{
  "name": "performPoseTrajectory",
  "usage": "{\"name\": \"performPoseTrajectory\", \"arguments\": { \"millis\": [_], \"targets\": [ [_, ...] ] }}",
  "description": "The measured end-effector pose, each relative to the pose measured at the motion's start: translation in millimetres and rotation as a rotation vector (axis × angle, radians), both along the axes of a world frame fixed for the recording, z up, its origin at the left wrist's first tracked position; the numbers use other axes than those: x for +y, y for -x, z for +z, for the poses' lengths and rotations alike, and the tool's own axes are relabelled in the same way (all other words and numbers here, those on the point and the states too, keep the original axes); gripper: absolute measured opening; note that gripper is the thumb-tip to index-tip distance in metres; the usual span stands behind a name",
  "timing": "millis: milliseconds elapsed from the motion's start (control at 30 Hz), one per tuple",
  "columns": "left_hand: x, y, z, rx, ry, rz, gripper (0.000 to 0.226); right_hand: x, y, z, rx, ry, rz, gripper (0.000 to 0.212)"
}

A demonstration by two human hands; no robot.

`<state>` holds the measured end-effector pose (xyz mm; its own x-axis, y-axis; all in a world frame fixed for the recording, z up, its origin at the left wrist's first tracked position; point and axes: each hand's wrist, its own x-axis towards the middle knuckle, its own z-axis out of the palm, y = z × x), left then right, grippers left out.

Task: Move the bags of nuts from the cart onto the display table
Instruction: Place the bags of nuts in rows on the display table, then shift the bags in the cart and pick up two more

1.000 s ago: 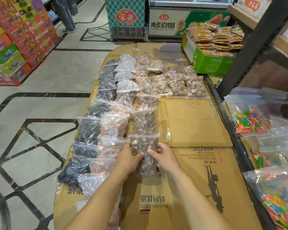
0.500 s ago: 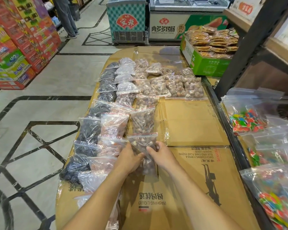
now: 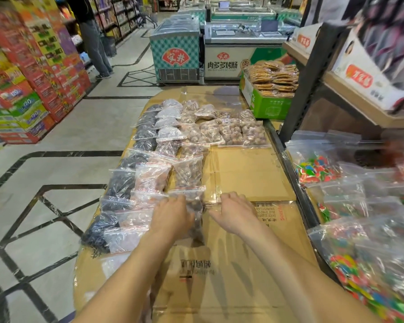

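The display table (image 3: 243, 178) is covered in flattened cardboard. Clear zip bags lie on it in rows: dark dried fruit (image 3: 123, 183) on the left, pinkish bags (image 3: 152, 176) beside them, brown nuts (image 3: 188, 171) in the third row. The nearest bag of nuts (image 3: 197, 227) lies flat at the front of that row. My left hand (image 3: 173, 215) rests on its left side, with the fingers reaching over its top edge. Just right of the bag, my right hand (image 3: 236, 213) sits on bare cardboard, fingers loosely bent and holding nothing. No cart is in view.
More bags of larger nuts (image 3: 229, 131) lie across the table's far end. A green box of biscuits (image 3: 268, 106) stands behind them. Bags of coloured candy (image 3: 317, 169) fill the shelf on the right, past a black post (image 3: 313, 73). Freezers (image 3: 177, 54) and a standing person (image 3: 93, 43) are farther off.
My right hand has let go of the nearest bag of nuts and slid right onto the cardboard. My left hand stays on the bag. The camera has tilted up.
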<state>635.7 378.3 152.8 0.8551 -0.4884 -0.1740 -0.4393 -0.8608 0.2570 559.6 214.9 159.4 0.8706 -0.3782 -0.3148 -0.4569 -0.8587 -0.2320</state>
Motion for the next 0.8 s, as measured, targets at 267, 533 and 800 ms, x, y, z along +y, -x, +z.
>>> {"name": "performPoseTrajectory", "arguments": {
  "millis": [267, 533, 800],
  "targets": [
    [-11.6, 43.5, 20.1, -0.057, -0.129, -0.044, 0.064, -6.7, 50.5, 38.9, 0.000, 0.194, 0.048, 0.067],
    [-12.9, 76.1, 49.2, -0.135, -0.115, -0.162, 0.071, 9.2, 104.8, 57.6, -0.054, 0.289, -0.054, 0.066],
    [-2.6, 115.0, 42.6, -0.119, -0.100, -0.378, 0.070, 36.5, 163.8, 65.9, -0.009, 0.286, -0.253, 0.070]
  ]
}}
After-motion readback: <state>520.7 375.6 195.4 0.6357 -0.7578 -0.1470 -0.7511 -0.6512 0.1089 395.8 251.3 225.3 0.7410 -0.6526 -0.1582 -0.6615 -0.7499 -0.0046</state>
